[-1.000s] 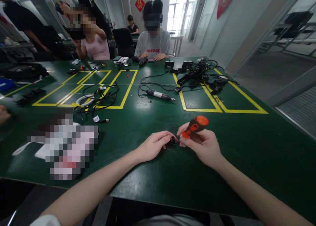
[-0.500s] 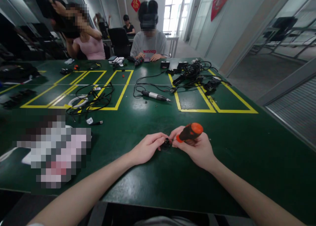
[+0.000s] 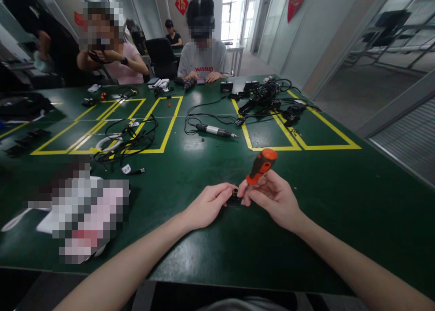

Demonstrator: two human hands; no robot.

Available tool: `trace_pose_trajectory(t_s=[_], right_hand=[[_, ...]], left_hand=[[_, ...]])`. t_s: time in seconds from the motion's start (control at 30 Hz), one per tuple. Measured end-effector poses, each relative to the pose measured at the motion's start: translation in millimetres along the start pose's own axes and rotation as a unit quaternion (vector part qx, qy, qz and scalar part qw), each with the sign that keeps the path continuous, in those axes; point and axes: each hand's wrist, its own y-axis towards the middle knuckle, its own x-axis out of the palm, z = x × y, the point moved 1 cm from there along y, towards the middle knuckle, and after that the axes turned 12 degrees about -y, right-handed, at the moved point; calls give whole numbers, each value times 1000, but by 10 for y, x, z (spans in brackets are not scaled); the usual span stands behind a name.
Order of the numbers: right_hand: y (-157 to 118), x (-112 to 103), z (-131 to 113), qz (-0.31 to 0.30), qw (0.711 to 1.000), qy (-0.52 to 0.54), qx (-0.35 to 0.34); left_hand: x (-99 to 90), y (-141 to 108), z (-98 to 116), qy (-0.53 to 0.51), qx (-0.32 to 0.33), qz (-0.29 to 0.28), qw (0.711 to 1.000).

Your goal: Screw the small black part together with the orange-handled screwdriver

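My left hand (image 3: 211, 205) is closed on a small black part (image 3: 234, 196) on the green table (image 3: 204, 166); its details are too small to tell. My right hand (image 3: 277, 200), just right of the part, holds an orange and black screwdriver (image 3: 261, 165) between its fingers. The handle points up and leans slightly right, and the lower end is hidden at the fingertips close to the black part.
Beyond my hands lies a pen-like electric tool (image 3: 215, 130) with a cable. Coiled cables (image 3: 129, 134) lie left, a black cable heap (image 3: 265, 98) back right. A pixelated pouch (image 3: 95, 220) is near left. People are behind the table.
The screwdriver handle has become more upright, and the fingers of my right hand have shifted on it. My left hand stays at the black part. Across the table, a person has lowered their arms.
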Motion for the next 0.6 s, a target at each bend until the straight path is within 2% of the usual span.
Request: trace_pose_trajectory(t_s=[0.27, 0.4, 0.5, 0.6], right_hand=[[26, -32, -60, -2, 999, -54, 0], [12, -22, -74, -30, 999, -27, 0], [-3, -6, -60, -23, 1000, 0, 3], [3, -5, -56, -24, 999, -24, 10]], left_hand=[[14, -10, 13, 7, 2, -4, 1000], [16, -17, 21, 2, -2, -7, 1000], [14, -20, 29, 11, 0, -3, 1000], [11, -21, 35, 21, -5, 4, 1000]])
